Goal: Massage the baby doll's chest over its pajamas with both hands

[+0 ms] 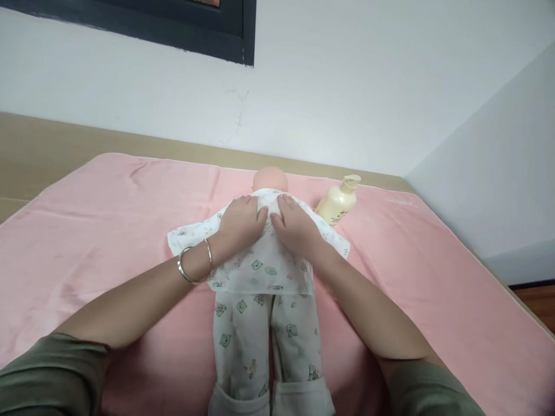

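A baby doll point(269, 180) lies stretched out with its bald head away from me; its face does not show. It is dressed in a white printed top point(264, 268) and matching trousers point(243, 341) with turned-up cuffs. My left hand point(243, 222) rests flat on the upper left of the top, fingers extended and thumb toward the middle. On the upper right lies my right hand point(297, 225), also flat, its thumb close to the other thumb. Both hands touch the cloth and grip nothing. The doll's sleeves spread out to either side, partly covered by my hands.
Under the doll is a pink mat point(143, 242) on a wooden surface point(43, 138). A cream pump bottle point(338, 202) leans at a tilt beside the doll's right sleeve. Behind stands a white wall point(325, 86) with a dark window frame point(247, 34).
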Demonstrator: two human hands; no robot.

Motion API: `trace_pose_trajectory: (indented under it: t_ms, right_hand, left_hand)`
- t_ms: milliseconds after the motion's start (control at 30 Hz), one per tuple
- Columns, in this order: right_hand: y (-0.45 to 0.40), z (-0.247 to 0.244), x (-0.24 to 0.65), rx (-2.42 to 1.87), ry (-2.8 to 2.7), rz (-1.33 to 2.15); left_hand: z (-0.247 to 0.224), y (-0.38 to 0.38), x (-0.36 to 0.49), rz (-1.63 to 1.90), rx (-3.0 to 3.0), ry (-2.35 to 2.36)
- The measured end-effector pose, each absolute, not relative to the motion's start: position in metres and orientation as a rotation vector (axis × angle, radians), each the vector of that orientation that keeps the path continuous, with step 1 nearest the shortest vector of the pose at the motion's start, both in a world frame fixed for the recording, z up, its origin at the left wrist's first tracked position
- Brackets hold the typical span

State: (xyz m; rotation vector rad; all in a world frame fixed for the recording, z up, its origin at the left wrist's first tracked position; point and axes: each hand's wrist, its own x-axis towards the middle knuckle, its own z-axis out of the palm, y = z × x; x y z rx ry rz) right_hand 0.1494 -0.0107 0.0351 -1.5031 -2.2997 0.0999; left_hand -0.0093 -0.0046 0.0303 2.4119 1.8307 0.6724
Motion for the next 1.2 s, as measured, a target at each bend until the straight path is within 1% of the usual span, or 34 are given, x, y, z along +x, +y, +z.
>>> trace_pose_trajectory:
  t_ms: [67, 133, 267, 333, 433, 567, 667, 733, 800, 900, 1033, 1100, 1200]
  right_hand:
    - [0.007, 0.037, 0.159, -1.549, -2.262, 0.218]
    - [0.017, 0.037, 0.164, -1.567, -2.254, 0.239]
    - [0.002, 0.033, 0.154, -1.523, -2.300, 0.042]
    - [-0.016, 0.030, 0.145, -1.481, -2.319, -0.076]
    - [-0.033, 0.026, 0.135, -1.447, -2.274, -0.182]
    - [-0.017, 0.026, 0.142, -1.483, -2.251, -0.037]
    - [0.007, 0.029, 0.155, -1.541, -2.249, 0.128]
    - [0.016, 0.030, 0.160, -1.556, -2.257, 0.170]
    - [0.014, 0.030, 0.160, -1.561, -2.263, 0.147]
    - [-0.005, 0.028, 0.150, -1.535, -2.290, 0.024]
    - [-0.032, 0.025, 0.136, -1.469, -2.316, -0.146]
    - [-0.032, 0.025, 0.136, -1.468, -2.313, -0.130]
    - [-0.016, 0.026, 0.142, -1.492, -2.310, 0.003]
  left_hand:
    - [0.028, -0.018, -0.002, 0.698, 2.603, 1.856]
    - [0.025, -0.029, 0.003, 0.703, 2.757, 1.826]
    - [0.024, -0.027, -0.001, 0.620, 2.895, 1.682]
    - [0.023, -0.015, -0.008, 0.613, 2.830, 1.648]
    - [0.020, 0.001, -0.015, 0.688, 2.619, 1.731]
    - [0.015, -0.005, -0.010, 0.800, 2.495, 1.821]
    - [0.015, -0.023, 0.000, 0.838, 2.583, 1.809]
    - [0.015, -0.031, 0.004, 0.825, 2.660, 1.808]
    - [0.017, -0.032, 0.004, 0.790, 2.702, 1.789]
    - [0.020, -0.018, -0.003, 0.744, 2.681, 1.724]
    - [0.023, 0.000, -0.010, 0.672, 2.455, 1.794]
    - [0.022, 0.003, -0.008, 0.693, 2.366, 1.841]
    - [0.020, 0.002, -0.005, 0.757, 2.345, 1.854]
